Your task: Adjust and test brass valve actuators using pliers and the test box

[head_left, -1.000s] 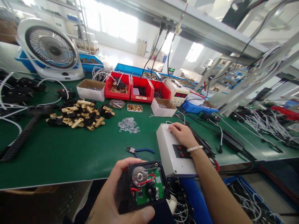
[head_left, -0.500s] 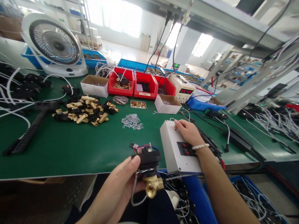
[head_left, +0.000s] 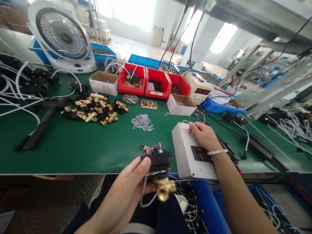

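Note:
My left hand is closed around a motorised brass valve, just over the table's front edge. Its black actuator housing sits on top, with red and blue wires and small parts exposed. From it a grey cable loops down beside my fingers. To the right, my right hand rests on a light grey control box. Thumb and forefinger pinch a small metal toggle switch near the box's far end, partly hidden by the fingers. Red-and-black terminals show beside my wrist.
Behind lie brass valve bodies and a pile of wire clips. Red bins, small cartons and a power supply line the back. A hammer and fan stand left; a blue crate is below.
The whole view has shifted slightly, so the scene sits further right and a little higher. My left hand keeps the valve and my right fingers stay at the switch.

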`<action>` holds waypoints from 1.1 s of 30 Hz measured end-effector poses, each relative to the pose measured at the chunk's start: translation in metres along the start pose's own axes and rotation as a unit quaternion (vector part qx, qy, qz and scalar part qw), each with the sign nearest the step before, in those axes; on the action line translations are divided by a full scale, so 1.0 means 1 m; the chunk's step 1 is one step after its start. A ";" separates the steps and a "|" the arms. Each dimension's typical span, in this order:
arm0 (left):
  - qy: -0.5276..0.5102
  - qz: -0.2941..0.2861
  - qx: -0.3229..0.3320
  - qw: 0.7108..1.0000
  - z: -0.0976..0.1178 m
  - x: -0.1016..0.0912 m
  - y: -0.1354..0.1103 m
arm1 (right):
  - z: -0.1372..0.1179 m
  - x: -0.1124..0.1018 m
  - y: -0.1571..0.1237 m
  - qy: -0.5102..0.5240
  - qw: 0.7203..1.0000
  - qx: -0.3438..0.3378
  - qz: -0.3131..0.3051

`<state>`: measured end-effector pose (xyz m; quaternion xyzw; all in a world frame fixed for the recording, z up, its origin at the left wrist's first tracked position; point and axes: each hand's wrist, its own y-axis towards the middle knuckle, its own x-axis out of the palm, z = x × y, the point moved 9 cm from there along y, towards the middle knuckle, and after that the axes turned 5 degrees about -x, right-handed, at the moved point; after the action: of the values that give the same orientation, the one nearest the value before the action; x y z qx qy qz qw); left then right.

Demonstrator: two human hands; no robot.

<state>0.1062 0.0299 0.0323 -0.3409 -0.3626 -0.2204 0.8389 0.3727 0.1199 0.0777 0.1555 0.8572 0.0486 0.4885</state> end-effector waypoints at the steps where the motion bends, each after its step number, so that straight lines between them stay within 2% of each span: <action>1: 0.002 -0.001 0.000 1.000 0.000 0.001 0.000 | 0.000 0.000 0.000 -0.001 1.000 0.001 0.000; 22: 0.020 0.017 -0.002 1.000 0.002 0.000 -0.007 | -0.001 0.001 -0.001 -0.003 1.000 0.006 -0.002; 26: 0.032 0.028 0.032 0.999 0.008 -0.005 -0.005 | -0.001 0.000 0.000 -0.004 1.000 0.007 -0.002; 29: 0.007 0.038 0.059 0.997 0.014 -0.008 -0.003 | -0.001 0.000 -0.001 -0.002 1.000 0.008 0.001; 33: -0.046 0.027 0.020 0.998 0.007 -0.007 0.001 | 0.000 -0.002 0.000 0.002 1.000 0.009 0.012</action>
<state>0.0988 0.0366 0.0307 -0.3434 -0.3959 -0.1742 0.8337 0.3735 0.1190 0.0791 0.1700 0.8569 0.0468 0.4845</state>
